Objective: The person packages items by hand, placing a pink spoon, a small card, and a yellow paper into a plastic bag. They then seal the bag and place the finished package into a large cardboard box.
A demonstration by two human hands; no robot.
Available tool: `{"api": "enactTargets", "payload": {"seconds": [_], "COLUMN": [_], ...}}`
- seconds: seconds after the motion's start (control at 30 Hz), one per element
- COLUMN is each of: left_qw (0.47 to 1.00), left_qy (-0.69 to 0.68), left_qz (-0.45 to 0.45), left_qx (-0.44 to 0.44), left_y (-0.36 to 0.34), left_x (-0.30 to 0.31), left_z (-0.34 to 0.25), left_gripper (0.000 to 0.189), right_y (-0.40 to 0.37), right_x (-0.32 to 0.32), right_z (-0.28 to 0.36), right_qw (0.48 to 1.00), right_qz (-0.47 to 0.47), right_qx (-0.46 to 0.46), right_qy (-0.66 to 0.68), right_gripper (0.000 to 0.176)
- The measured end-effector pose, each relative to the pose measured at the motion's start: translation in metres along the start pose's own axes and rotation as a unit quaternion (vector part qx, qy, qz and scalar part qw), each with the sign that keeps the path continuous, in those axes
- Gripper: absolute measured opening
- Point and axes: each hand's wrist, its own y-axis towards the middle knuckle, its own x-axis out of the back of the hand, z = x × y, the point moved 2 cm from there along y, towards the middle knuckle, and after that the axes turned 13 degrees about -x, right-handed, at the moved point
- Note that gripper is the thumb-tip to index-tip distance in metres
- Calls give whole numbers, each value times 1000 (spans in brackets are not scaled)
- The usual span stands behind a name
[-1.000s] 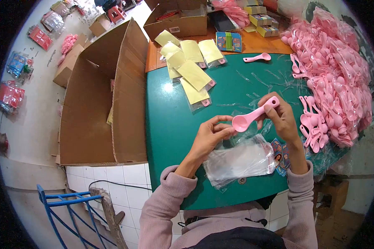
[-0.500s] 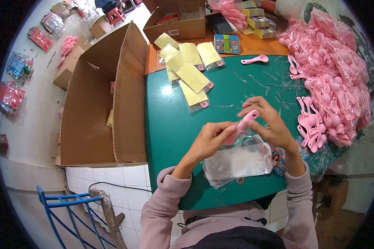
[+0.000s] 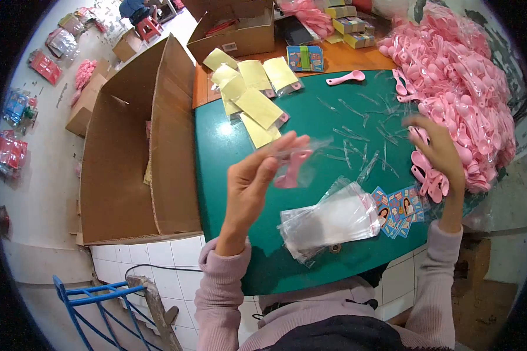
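Observation:
My left hand [image 3: 249, 184] pinches a pink spoon [image 3: 293, 169] with clear plastic around it, held above the green table [image 3: 228, 205]. Its fingers and the film partly cover the spoon. Over at the right, my right hand [image 3: 439, 149] is by the edge of a pile of pink spoons [image 3: 451, 88], fingers curved and apart, with slight blur at the tips. Pink shows between thumb and forefinger, but I see no grip on it. Below the hands lies a stack of clear plastic bags [image 3: 334, 219], beside printed blue cards [image 3: 401, 207].
Yellow-backed packets [image 3: 257, 108] lie at the table's far left. A single pink spoon [image 3: 345, 78] rests near the back edge, and clear plastic strips [image 3: 351, 131] are scattered mid-table. A large open carton [image 3: 173, 140] stands along the left side; a blue metal frame [image 3: 99, 292] is on the floor.
My left hand has moved left and up with the spoon. My right hand has left the spoon and swung right to the pile. The camera view has shifted slightly.

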Motion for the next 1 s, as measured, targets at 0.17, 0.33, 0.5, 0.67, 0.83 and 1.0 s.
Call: {"api": "enactTargets", "payload": {"seconds": [0.17, 0.33, 0.5, 0.67, 0.83, 1.0], "left_qw": [995, 999, 994, 973, 972, 977], "left_qy": [-54, -2, -28, -30, -11, -11], "left_qz": [-35, 6, 20, 45, 96, 98], "left_qx": [-74, -37, 104, 226, 216, 190], "left_y": [10, 7, 0, -4, -5, -2], "left_x": [7, 8, -12, -9, -11, -12], "left_z": [-16, -6, 15, 46, 51, 49], "left_gripper": [47, 45, 36, 30, 35, 27], "right_y": [-65, -72, -56, -21, 8, 9], "right_x": [-25, -40, -34, -14, -24, -28], "right_z": [4, -14, -7, 58, 103, 106], "right_qw": [982, 982, 987, 986, 952, 944], "right_qz": [161, 170, 156, 66, 4, 10], "right_qx": [15, -30, 27, 49, 27, 52], "right_qy": [-102, -81, 35, 143, 304, 325], "right_gripper": [43, 44, 22, 24, 17, 18]}}
